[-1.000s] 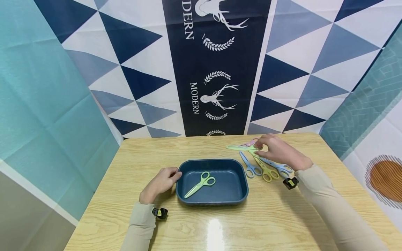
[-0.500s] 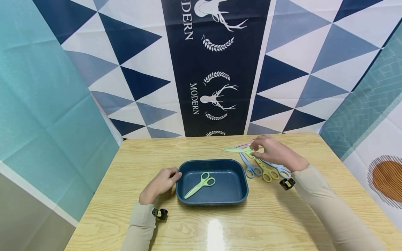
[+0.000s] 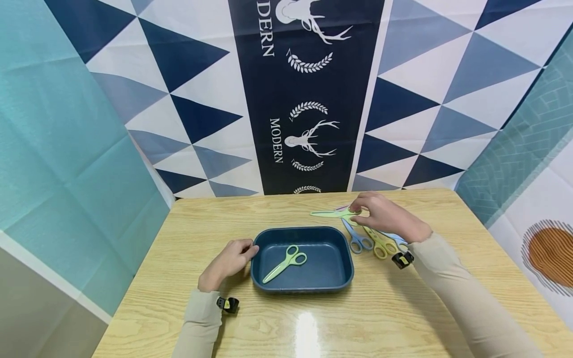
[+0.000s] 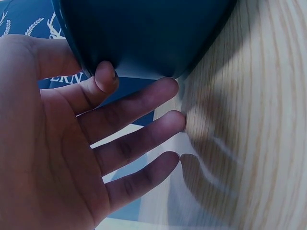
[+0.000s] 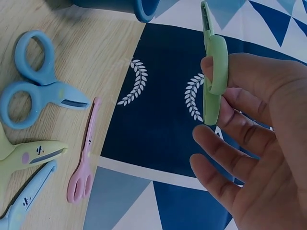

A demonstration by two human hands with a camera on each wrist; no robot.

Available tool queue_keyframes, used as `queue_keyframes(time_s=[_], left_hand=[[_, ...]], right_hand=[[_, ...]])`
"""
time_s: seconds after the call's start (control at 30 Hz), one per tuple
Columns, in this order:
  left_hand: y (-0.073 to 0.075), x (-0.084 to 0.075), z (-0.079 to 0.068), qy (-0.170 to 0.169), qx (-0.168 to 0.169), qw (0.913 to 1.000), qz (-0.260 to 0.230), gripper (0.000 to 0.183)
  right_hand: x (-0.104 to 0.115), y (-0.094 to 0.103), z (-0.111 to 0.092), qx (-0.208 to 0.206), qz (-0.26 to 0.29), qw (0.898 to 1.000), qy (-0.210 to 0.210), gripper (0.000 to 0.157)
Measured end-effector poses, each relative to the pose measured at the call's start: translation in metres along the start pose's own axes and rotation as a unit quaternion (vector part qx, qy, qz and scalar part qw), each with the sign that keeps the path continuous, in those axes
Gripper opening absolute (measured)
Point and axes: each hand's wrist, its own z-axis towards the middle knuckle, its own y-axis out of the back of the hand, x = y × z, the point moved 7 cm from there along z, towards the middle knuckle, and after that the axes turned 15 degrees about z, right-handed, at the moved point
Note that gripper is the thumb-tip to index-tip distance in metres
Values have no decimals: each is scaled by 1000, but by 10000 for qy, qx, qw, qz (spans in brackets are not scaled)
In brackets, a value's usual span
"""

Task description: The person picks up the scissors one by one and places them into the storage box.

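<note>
My right hand [image 3: 380,214] pinches a pair of green scissors [image 3: 329,214] by the handles between thumb and index finger, blades to the left. In the right wrist view those scissors [image 5: 217,67] are up off the table, the other fingers loosely bent below. At the left end of the dark blue tray [image 3: 327,266], my left hand [image 3: 228,261] grips the rim. The left wrist view has its thumb over the wall and its index fingertip on the outside, with the other fingers [image 4: 139,148] stretched out. A second pair of green scissors [image 3: 286,262] lies inside the tray.
Right of the tray lie blue scissors [image 3: 359,241], yellow scissors [image 3: 380,244] and light blue scissors [image 5: 29,196], the last partly behind my right hand. Pink scissors [image 5: 84,167] lie near the table's back edge. A patterned cloth [image 3: 309,99] hangs behind the table [image 3: 201,219].
My right hand has moved to the left with the green scissors, away from the other scissors. The left hand and the tray have stayed put.
</note>
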Motion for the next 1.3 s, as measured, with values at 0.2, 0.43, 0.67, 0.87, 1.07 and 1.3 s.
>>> queue_keyframes(time_s=[0.2,0.43,0.67,0.87,1.07,1.3], left_hand=[[0,0,-1,44,38,10000,-27,36],[0,0,0,53,60,10000,-2,36],[0,1,1,70,90,9999,-16,36],[1,-1,0,-22,70,10000,-28,37],[1,-1,0,-9,56,10000,-32,37],[2,-2,0,-47,21,10000,-7,36]], right_hand=[[4,-2,3,140,126,9998,-5,14],[10,-4,7,214,128,9997,57,15],[21,-3,10,234,126,9995,183,16],[25,-6,13,309,81,9991,273,15],[29,-10,17,318,27,9984,462,14],[37,-14,22,262,92,9979,591,12]])
